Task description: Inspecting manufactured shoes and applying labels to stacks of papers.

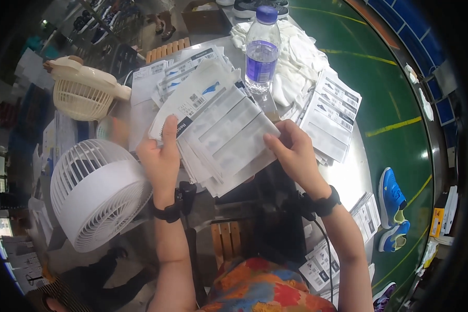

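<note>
A thick, uneven stack of white label sheets point(229, 132), printed with shoe pictures and barcodes, is held between my two hands above the table. My left hand point(160, 156) grips its left edge, thumb lying on top and the other fingers mostly hidden beneath. At the right corner, my right hand point(295, 151) pinches the sheets between thumb and fingers. Just beyond the stack stands a water bottle point(261, 57) with a purple cap and label. More label sheets point(332, 112) lie to the right of my right hand, and another pile point(179, 70) lies behind the held stack.
To my left are a white fan point(96, 192) and a smaller cream fan point(83, 93). White cloth point(299, 65) is bunched behind the bottle. Blue shoes point(391, 195) sit on the green surface at right. Further label sheets point(366, 216) rest beside my right forearm. A person bends at lower left.
</note>
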Demonstrator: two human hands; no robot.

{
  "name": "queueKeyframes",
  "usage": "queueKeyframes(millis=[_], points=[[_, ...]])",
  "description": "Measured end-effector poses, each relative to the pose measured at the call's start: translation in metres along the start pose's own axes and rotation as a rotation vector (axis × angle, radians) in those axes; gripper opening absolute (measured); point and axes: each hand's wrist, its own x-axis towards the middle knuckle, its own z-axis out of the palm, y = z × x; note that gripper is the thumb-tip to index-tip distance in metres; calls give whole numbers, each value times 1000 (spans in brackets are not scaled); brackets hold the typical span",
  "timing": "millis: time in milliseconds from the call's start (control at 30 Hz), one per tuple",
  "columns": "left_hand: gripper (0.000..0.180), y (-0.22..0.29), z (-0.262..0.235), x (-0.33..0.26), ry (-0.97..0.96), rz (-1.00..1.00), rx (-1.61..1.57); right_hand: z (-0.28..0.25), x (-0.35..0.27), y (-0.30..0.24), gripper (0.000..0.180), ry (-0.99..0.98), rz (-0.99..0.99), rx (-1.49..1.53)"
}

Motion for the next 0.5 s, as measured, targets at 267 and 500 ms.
queueKeyframes(millis=[267, 500], points=[[33, -1, -17, -8, -142, -49, 49, 3, 13, -30, 23, -127, 247, 530], [36, 26, -14, -17, -444, 421, 290, 8, 26, -52, 21, -207, 290, 888]])
